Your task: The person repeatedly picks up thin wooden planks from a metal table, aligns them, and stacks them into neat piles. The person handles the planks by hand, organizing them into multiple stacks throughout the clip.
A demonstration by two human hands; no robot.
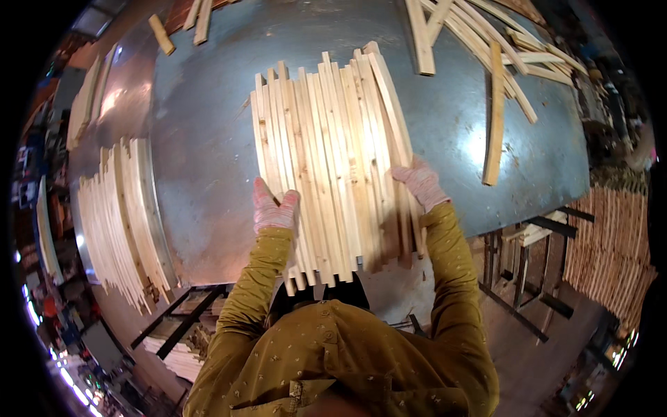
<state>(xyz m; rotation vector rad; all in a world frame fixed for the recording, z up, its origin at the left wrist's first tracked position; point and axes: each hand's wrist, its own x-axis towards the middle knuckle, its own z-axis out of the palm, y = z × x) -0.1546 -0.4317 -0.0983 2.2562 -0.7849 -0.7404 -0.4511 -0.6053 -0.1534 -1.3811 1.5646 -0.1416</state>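
A wide row of pale wooden strips (326,160) lies side by side on the metal table in front of me, its ends uneven. Against its left edge rests my left hand (275,207) in a pinkish glove, thumb and fingers stretched apart in a V. My right hand (421,183), gloved alike, is closed over the right edge, its fingers on the outermost strips. One strip (389,104) on that side stands slightly raised and slanted against the others. The near ends overhang the table's front edge by my body. The undersides of both hands are hidden.
Another row of strips (118,222) lies at the table's left end. Loose strips (486,42) are heaped at the far right of the metal table (201,139), with a single yellowish strip (494,118) nearer. A large wood stack (604,243) stands beyond the right end.
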